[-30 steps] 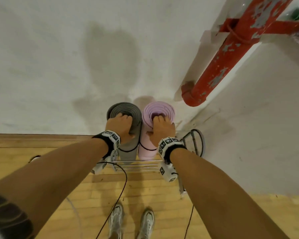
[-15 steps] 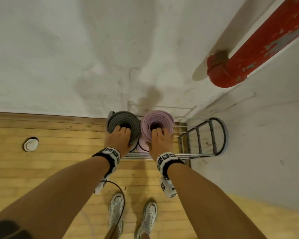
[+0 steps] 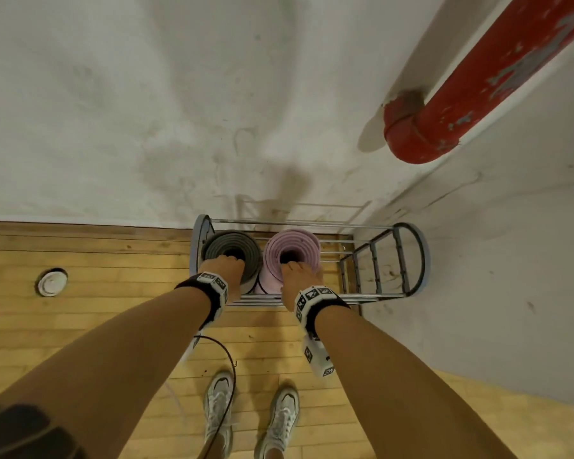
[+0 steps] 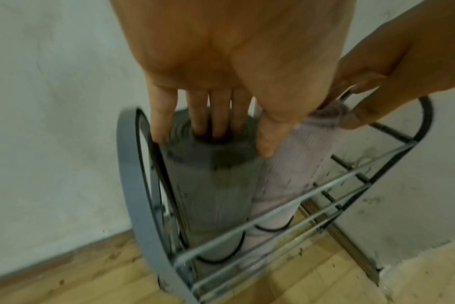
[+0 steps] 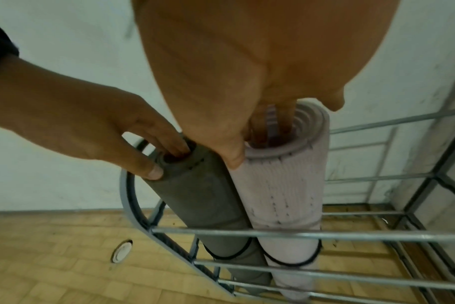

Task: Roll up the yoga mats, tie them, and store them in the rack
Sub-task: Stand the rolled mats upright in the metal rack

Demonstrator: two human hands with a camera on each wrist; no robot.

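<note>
A rolled grey mat (image 3: 219, 248) and a rolled pink mat (image 3: 307, 243) stand upright side by side in the left end of a metal wire rack (image 3: 411, 260) against the wall. My left hand (image 3: 224, 270) grips the grey mat's (image 4: 213, 185) top rim, fingers (image 4: 218, 123) in the core and thumb outside. My right hand (image 3: 300, 276) holds the pink mat (image 5: 281, 185) the same way, its fingers down the roll's centre. A black tie (image 5: 291, 261) circles each mat low down. The mats' lower ends sit behind the rack's bars (image 5: 299, 234).
A red pipe (image 3: 478, 94) juts from the wall at upper right, above the rack. A round white floor fitting (image 3: 52, 282) lies left of the rack on the wooden floor. My shoes (image 3: 217, 409) and a black cable (image 3: 227, 359) are below my arms.
Both hands have lowered the two mats together down into the rack. The mats now stand deeper between the rack's bars, and the view has tilted down.
</note>
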